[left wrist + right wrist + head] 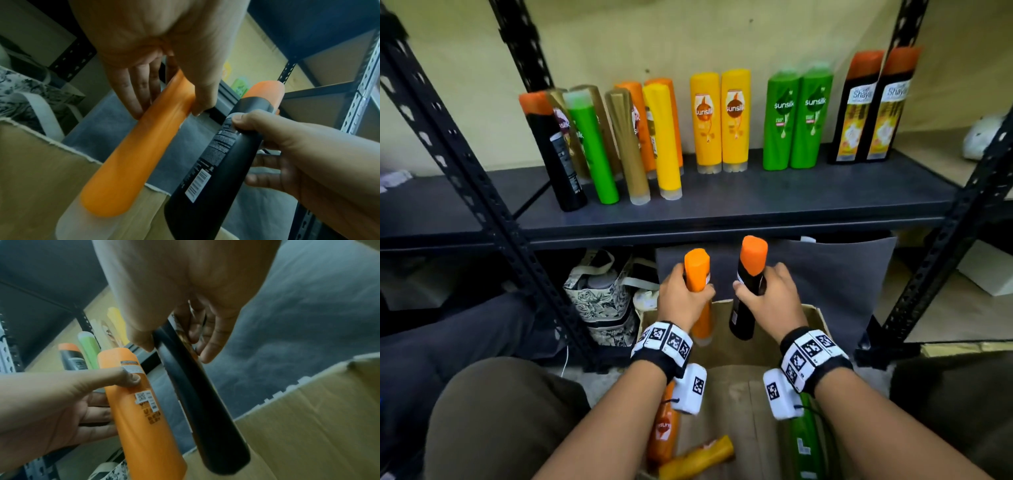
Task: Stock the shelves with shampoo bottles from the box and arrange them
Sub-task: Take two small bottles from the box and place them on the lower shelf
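Now, above the brown cardboard box (815, 317), the left hand (681, 299) grips an orange plastic shampoo bottle (698, 274) and the right hand (770, 298) a black orange-capped bottle (750, 274), apparently mid-transfer; next, stand both upright on the dark metal shelf (756, 205).

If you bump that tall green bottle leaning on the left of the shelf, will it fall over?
Probably yes. The green bottle is tall and narrow, stands on its small cap end and already tilts against its neighbours, so a nudge could tip it. Its plastic looks smooth, so it may slide on the shelf. It would likely knock the black bottle too.
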